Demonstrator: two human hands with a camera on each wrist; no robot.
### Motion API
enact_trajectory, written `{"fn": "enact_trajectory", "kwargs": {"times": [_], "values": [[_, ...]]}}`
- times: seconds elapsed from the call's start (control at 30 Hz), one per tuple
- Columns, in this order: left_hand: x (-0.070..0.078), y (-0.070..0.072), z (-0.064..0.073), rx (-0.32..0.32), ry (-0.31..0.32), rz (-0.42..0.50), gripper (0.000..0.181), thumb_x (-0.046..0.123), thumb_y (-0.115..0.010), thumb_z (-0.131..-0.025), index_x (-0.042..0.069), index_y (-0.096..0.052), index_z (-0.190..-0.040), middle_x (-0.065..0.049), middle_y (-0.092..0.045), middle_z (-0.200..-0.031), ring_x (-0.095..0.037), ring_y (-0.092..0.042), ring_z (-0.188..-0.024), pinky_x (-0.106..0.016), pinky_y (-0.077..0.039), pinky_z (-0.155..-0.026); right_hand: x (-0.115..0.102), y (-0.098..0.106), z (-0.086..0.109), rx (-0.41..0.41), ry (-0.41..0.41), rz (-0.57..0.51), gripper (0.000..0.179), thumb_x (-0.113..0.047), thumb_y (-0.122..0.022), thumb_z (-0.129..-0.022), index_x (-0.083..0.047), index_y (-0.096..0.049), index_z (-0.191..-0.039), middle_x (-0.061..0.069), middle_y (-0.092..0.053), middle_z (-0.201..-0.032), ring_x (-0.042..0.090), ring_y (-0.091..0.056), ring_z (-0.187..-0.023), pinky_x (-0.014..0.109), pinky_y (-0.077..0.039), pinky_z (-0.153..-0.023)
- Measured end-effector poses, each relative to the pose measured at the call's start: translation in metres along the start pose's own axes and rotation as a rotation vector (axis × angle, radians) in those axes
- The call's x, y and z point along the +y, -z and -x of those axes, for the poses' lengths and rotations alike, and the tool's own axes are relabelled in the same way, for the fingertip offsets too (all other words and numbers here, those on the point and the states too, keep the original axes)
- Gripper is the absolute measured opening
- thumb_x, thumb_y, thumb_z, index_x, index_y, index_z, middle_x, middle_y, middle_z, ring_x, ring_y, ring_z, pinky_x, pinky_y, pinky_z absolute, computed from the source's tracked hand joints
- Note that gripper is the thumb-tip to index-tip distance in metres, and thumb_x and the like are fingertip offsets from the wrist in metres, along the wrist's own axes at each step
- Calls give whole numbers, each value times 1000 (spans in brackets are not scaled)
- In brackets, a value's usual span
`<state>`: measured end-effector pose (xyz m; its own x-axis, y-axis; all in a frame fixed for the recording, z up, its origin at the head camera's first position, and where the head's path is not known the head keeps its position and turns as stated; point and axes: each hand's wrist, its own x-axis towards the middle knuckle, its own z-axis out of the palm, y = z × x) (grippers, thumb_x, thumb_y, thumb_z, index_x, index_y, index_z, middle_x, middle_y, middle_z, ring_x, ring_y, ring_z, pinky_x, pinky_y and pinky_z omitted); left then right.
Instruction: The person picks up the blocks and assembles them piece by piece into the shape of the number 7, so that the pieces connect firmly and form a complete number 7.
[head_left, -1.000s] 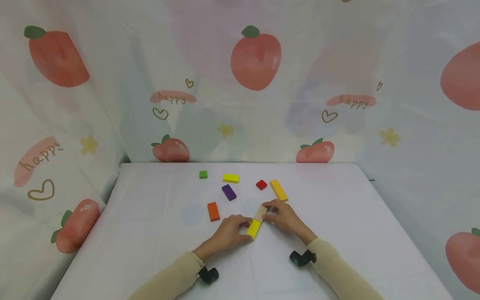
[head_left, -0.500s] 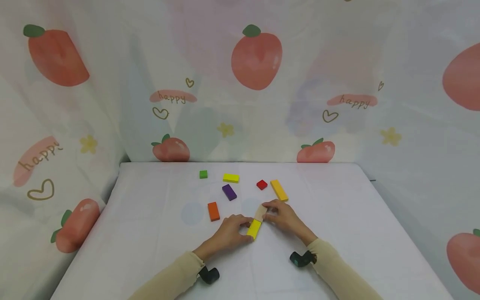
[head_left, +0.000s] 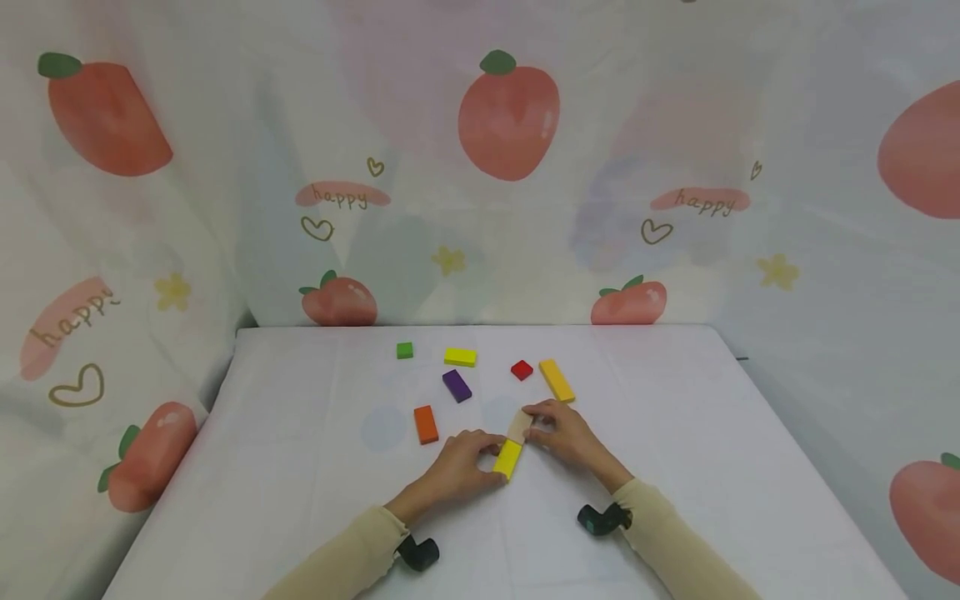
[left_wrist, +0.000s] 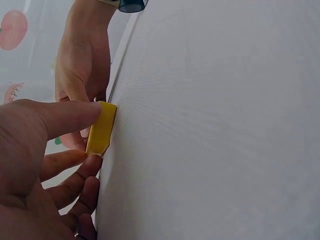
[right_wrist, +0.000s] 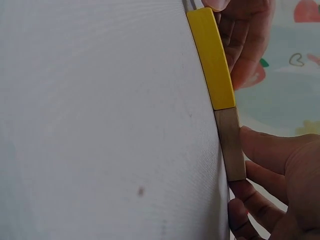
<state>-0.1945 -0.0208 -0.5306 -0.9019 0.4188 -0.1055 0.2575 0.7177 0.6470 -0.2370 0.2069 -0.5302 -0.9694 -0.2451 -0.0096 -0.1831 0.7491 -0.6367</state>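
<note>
My left hand (head_left: 461,465) pinches a yellow block (head_left: 507,460) lengthwise, thumb at its near end and fingers by its far end. End to end with it lies a plain wooden block (head_left: 519,426), which my right hand (head_left: 564,431) holds between thumb and fingers. In the right wrist view the yellow block (right_wrist: 212,57) and the wooden block (right_wrist: 231,145) meet at their short ends in one line on the white tabletop. The left wrist view shows my left thumb (left_wrist: 75,116) on one end of the yellow block (left_wrist: 101,129); the wooden block is hidden there.
Beyond my hands lie an orange block (head_left: 426,425), a purple block (head_left: 457,386), a green block (head_left: 405,350), another yellow block (head_left: 461,357), a red block (head_left: 522,370) and a long amber block (head_left: 557,380). The white table (head_left: 300,500) ends at a fruit-printed curtain (head_left: 420,125).
Both hands keep their places on the two blocks, and the loose blocks lie as before. Only the head view has shifted slightly.
</note>
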Motion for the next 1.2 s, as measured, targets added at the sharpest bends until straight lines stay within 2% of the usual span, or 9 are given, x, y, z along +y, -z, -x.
{"fn": "enact_trajectory", "kwargs": {"times": [0.27,0.53,0.73,0.87,1.2], "values": [[-2,0,1,-4,-5,21,52,40,-75,-85,25,-60,-133,14,-63,-104,-8,-51,-99,-37,-42,-95,-4,-4,1,3,-22,-13,38,-21,-75,-86,-20,-69,-123,-2,-66,-111,16,-55,-98,38,-48,-90],[0,0,-2,-6,7,63,51,33,-74,-88,25,-58,-136,13,-62,-104,-9,-51,-100,-38,-46,-95,-4,-1,4,10,-17,-5,38,-21,-76,-86,-22,-69,-123,-4,-66,-113,16,-56,-99,38,-47,-91],[1,-1,-3,-5,0,48,50,32,-74,-87,23,-60,-134,11,-64,-104,-9,-52,-99,-38,-45,-94,-2,0,4,6,-2,-10,37,-22,-76,-86,-21,-69,-122,-3,-67,-113,16,-56,-99,39,-47,-91],[1,-2,-2,-6,6,42,50,33,-74,-87,24,-60,-134,12,-64,-105,-9,-52,-99,-36,-45,-93,0,-1,4,-20,13,-4,38,-24,-76,-86,-22,-69,-123,-4,-67,-115,16,-57,-101,39,-48,-92],[3,0,-5,-8,-13,10,51,33,-73,-88,26,-59,-136,12,-62,-105,-9,-51,-100,-36,-44,-93,-1,2,3,-20,53,-14,39,-24,-77,-85,-20,-69,-123,-1,-67,-117,19,-58,-101,42,-49,-93]]}}
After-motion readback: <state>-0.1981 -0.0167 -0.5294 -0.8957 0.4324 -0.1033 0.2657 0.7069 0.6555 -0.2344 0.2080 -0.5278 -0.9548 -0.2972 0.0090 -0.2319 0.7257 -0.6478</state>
